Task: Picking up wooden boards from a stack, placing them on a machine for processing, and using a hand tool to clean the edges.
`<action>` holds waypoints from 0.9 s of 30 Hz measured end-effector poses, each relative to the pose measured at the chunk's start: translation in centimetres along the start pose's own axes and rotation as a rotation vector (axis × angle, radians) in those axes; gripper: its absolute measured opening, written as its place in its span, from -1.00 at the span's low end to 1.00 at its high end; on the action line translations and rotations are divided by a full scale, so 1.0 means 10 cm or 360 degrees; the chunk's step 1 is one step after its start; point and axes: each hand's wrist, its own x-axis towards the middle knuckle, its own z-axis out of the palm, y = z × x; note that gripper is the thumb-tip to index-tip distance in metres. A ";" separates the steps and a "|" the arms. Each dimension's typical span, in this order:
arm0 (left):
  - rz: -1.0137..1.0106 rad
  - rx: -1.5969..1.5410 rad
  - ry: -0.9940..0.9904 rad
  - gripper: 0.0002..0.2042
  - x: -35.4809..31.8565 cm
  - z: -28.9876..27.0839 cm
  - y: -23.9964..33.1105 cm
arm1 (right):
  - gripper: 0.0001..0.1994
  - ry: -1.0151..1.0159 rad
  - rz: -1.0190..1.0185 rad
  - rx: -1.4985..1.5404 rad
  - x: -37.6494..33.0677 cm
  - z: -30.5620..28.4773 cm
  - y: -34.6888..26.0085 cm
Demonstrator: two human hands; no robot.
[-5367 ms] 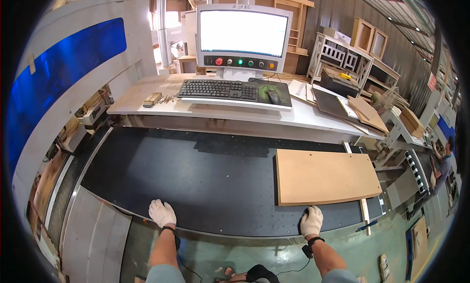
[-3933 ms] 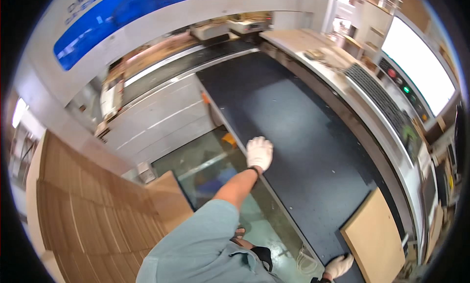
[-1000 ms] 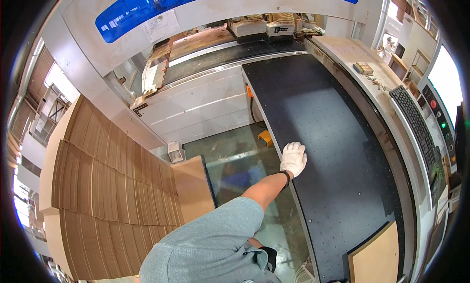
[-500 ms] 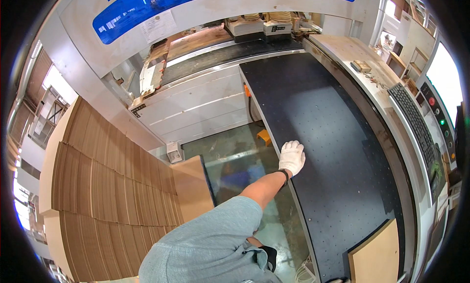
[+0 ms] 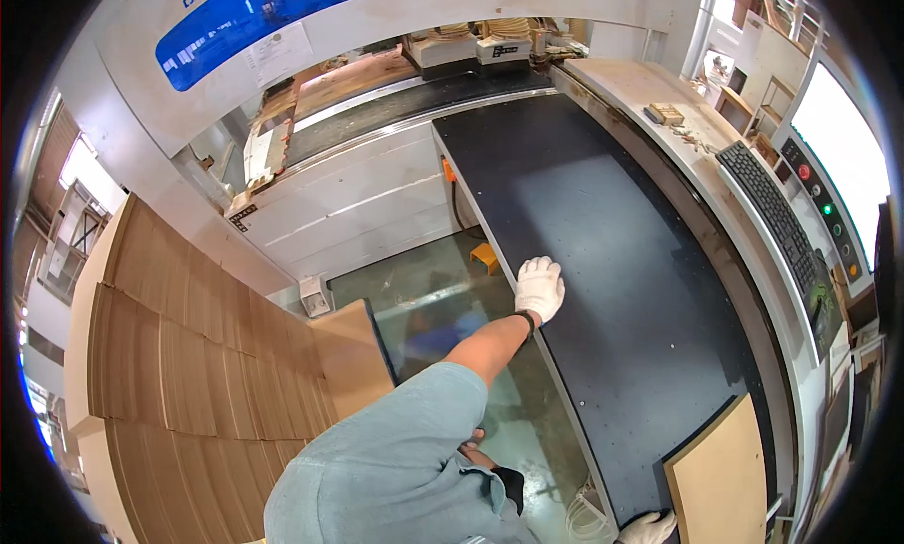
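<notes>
My left hand (image 5: 540,288), in a white work glove, lies on the left edge of a long black table (image 5: 621,233) dotted with small holes. Its fingers rest over the surface and hold nothing. Only part of my right hand (image 5: 648,528) shows at the bottom of the view, also gloved. It lies on the table's near end, fingers stretched toward a tan wooden board (image 5: 720,478), and I cannot tell whether they touch it. The board's lower end is cut off by the rim of the view.
Tall stacks of brown boards (image 5: 217,356) stand at the left. A white machine frame with a blue panel (image 5: 264,17) spans the far side. Along the right are a keyboard (image 5: 767,191), a button panel (image 5: 829,210), a screen (image 5: 843,120) and small wooden blocks (image 5: 664,114). A yellow part (image 5: 485,258) sits by the floor.
The view has shifted, so the table and machine appear farther left. My left hand stays at the table's edge. My right hand has come into view beside the tan board.
</notes>
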 end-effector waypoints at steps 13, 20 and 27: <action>-0.0008 0.0048 -0.0015 -0.77 -0.05 0.03 0.00 | -0.53 -0.0270 0.0161 -0.0175 -0.16 0.56 0.63; 0.0088 0.0143 0.0069 -0.81 -0.20 0.07 0.12 | -0.51 -0.0246 0.0289 -0.0198 -0.14 0.38 0.52; 0.0419 0.0306 0.0036 -0.79 -0.15 0.09 -0.10 | -0.85 -0.0066 0.0247 -0.0093 0.13 0.25 0.09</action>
